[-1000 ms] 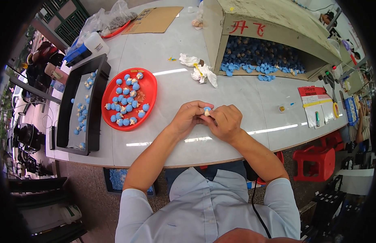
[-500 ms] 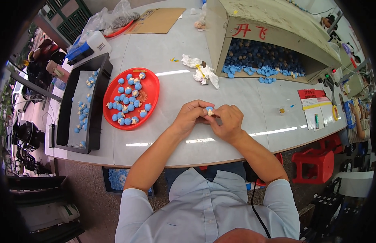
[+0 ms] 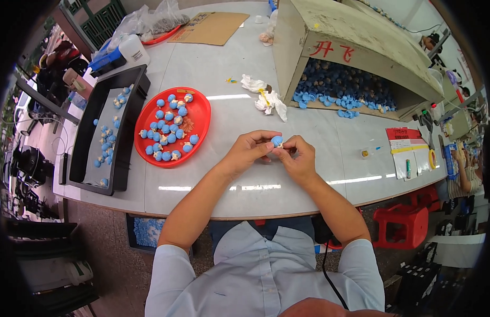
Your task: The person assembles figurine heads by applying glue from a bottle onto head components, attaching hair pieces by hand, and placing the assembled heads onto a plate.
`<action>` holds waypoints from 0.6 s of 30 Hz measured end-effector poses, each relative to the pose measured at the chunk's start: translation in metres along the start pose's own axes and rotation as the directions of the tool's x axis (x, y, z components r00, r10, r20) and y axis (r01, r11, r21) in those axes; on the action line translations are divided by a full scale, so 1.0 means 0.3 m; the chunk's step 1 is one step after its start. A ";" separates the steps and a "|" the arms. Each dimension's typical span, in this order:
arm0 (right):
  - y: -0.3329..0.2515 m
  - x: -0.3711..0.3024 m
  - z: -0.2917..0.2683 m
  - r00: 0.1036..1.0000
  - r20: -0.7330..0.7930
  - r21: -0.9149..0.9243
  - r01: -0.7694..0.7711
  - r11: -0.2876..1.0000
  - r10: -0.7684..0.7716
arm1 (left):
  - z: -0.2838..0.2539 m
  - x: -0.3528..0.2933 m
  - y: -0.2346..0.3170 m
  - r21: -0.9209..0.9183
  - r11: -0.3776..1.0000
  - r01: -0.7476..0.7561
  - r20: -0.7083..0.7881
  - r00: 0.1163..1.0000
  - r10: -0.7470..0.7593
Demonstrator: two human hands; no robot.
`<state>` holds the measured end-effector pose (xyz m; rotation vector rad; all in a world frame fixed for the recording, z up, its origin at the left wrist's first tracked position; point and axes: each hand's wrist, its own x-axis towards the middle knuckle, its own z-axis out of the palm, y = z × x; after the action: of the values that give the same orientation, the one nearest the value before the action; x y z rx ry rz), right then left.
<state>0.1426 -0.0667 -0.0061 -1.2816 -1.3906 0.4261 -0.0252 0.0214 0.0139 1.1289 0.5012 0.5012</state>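
Observation:
Over the middle of the table, a small blue-and-cream ball-shaped piece (image 3: 277, 141) is pinched between the fingers of both hands. My left hand (image 3: 249, 151) closes on its left side with thumb and forefinger. From the right, my right hand (image 3: 297, 159) grips its lower edge with the fingertips. Left of my hands, a red round tray (image 3: 201, 119) carries many similar blue-and-cream pieces, lying loose in it. Beyond that, a black rectangular bin (image 3: 118, 169) lined with pale sheet holds more of them along its right side.
A beige metal box (image 3: 335, 39) with an open front, full of blue pieces, stands at the far right. Crumpled white tissue (image 3: 270, 103) lies before it. A small bottle (image 3: 365, 154), papers and tape (image 3: 432, 158) are on the right. Cardboard (image 3: 210, 29) lies at the back.
The held piece has been turned so that its blue side now shows more and less of its cream part is visible. Both hands keep hold of it in nearly the same place.

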 end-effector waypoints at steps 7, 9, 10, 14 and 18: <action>-0.005 0.004 0.002 0.993 0.013 0.119 -0.119 0.986 0.119 | -0.001 0.010 -0.024 0.064 0.984 -0.165 -0.032 0.985 0.167; 0.003 0.009 0.002 0.970 0.075 0.259 -0.244 0.935 0.232 | -0.006 0.017 -0.041 0.130 0.955 -0.267 -0.041 0.961 0.274; -0.004 0.011 0.002 0.970 0.076 0.260 -0.244 0.934 0.232 | -0.007 0.018 -0.045 0.159 0.945 -0.286 -0.047 0.954 0.296; -0.020 0.019 -0.010 0.926 0.191 0.426 -0.377 0.822 0.326 | -0.004 0.020 -0.046 0.222 0.930 -0.293 -0.043 0.950 0.309; -0.012 0.032 -0.018 0.902 0.234 0.461 -0.431 0.776 0.362 | 0.001 0.018 -0.024 0.125 0.974 -0.188 -0.079 0.977 0.198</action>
<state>0.1481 -0.0619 0.0029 -1.1098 -1.0018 1.1134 -0.0198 0.0219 0.0066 1.2788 0.5071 0.7023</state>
